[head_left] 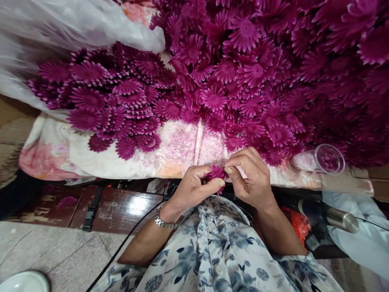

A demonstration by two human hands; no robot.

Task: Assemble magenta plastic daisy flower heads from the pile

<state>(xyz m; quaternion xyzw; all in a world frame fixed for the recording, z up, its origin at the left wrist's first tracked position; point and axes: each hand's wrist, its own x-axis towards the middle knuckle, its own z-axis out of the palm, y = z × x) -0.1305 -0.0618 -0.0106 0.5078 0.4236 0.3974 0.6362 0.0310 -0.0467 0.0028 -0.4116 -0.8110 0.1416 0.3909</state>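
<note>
Magenta petal pieces [216, 173] are held in my left hand [194, 188], its thumb lying along their near side. My right hand [251, 178] pinches at their right edge with thumb and index finger; whatever is between those fingertips is too small to make out. Both hands are close together over the front edge of a floral cloth [152, 162]. Beyond them lies a large heap of magenta flower pieces [214, 98], with a smaller heap of stacked ones [88, 99] at the left.
A clear plastic cup [330, 159] lies on its side at the right of the cloth. White plastic sheeting [91, 24] covers the back left. A dark bottle with a metal end [342, 219] is at the lower right, a brown wooden bench [121, 207] at the lower left.
</note>
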